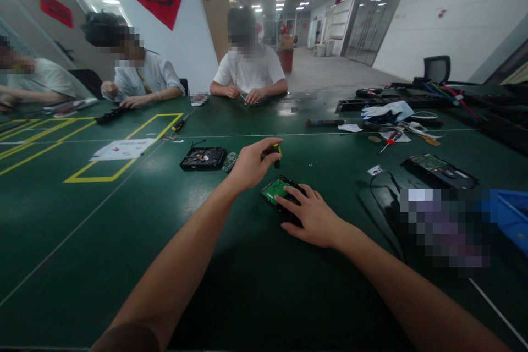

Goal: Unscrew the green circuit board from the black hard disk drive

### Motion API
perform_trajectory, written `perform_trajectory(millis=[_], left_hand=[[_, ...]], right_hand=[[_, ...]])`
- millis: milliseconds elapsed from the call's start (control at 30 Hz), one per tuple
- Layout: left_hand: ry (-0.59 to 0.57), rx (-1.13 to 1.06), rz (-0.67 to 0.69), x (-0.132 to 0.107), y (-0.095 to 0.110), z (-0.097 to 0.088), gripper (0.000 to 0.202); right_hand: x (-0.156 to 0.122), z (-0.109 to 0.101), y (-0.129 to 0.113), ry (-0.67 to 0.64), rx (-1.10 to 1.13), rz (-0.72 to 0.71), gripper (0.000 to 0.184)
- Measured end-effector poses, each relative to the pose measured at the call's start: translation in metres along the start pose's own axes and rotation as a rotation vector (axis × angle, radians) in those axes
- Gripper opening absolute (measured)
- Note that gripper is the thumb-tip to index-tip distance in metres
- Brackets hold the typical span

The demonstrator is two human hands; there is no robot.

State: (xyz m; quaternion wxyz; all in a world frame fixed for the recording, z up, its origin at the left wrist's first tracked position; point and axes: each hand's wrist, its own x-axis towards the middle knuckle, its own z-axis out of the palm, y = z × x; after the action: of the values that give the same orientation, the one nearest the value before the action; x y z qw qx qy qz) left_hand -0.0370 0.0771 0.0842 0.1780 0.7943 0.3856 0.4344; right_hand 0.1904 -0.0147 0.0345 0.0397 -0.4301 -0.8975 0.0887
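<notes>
My left hand (pixel 247 166) is closed, thumb and fingers pinching a small screwdriver (pixel 277 155) with a yellow and black handle. It is held roughly upright above the far edge of a hard drive (pixel 273 189). The screwdriver's tip cannot be made out. The drive lies on the table with its green circuit board facing up. Across the drive's right part rests my right hand (pixel 317 219), thumb at the near side and fingers spread over the board, gripping it. That hand hides the drive's right end.
Left of my hands lie an opened hard drive (pixel 203 158) and a loose circuit board (pixel 230 161). On the right are another hard drive (pixel 441 170), a red screwdriver (pixel 388 143), gloves (pixel 386 112) and a blue bin (pixel 513 217). Several people sit across the green table (pixel 103 264).
</notes>
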Motion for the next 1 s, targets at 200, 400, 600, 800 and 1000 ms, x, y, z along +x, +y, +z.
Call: perform_trajectory(millis=[200,400,600,800,1000], left_hand=[[0.013,-0.006,0.000,0.0001,0.0016,0.0007,0.036],[0.013,-0.013,0.017,-0.0004,0.0017,0.0031,0.036],[0.017,-0.013,0.018,-0.0012,0.0038,0.0052,0.035],[0.026,-0.031,0.016,-0.0009,0.0054,0.0073,0.034],[0.034,-0.044,0.010,-0.0014,0.0078,0.0077,0.030]], right_hand=[[0.0009,0.0032,0.0000,0.001,0.000,0.010,0.073],[0.0004,0.0024,-0.0002,0.000,0.004,0.008,0.073],[0.0007,0.0021,0.0006,0.000,0.015,0.001,0.074],[0.0003,0.0009,-0.0001,0.009,0.008,0.004,0.073],[0.0003,0.0018,0.0000,0.013,0.002,0.000,0.071]])
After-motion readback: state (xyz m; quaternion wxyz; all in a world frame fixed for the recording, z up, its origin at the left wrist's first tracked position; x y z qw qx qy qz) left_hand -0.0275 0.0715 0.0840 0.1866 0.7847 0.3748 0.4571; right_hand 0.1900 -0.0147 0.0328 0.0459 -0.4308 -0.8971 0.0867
